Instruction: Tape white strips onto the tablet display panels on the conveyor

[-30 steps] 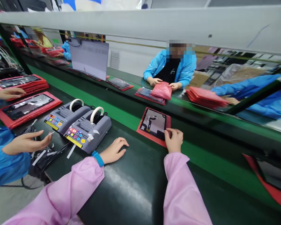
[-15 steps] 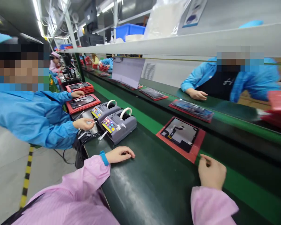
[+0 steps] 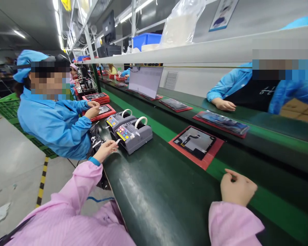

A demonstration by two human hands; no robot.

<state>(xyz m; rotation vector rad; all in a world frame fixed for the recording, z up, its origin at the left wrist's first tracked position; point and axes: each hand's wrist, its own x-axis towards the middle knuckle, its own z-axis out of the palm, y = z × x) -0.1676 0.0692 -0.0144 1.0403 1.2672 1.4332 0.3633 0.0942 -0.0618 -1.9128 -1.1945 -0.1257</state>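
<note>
My left hand [image 3: 106, 150], with a blue band at its wrist, is at the front of the nearer grey tape dispenser [image 3: 137, 138]. Its thumb and fingertips pinch a short white strip of tape [image 3: 118, 141] at the outlet. A second tape dispenser [image 3: 115, 119] stands just behind. My right hand [image 3: 238, 187] hovers over the green belt, fingers curled and thumb against forefinger; whatever they may hold is hidden. Beyond it lies a flat black and grey panel [image 3: 195, 141] on a red sheet [image 3: 207, 164], apart from both hands.
At my left a co-worker in blue [image 3: 51, 119] works over panels on red sheets [image 3: 96, 97]. Across the belt sits another person in blue [image 3: 265, 89]. More wrapped panels [image 3: 220, 123] lie along the far side. A shelf [image 3: 184, 48] runs overhead.
My left hand has moved left from the bench to the nearer dispenser's tape strip. The co-worker's hand has withdrawn from the dispensers to the red sheets. My right hand stays curled near the panel.
</note>
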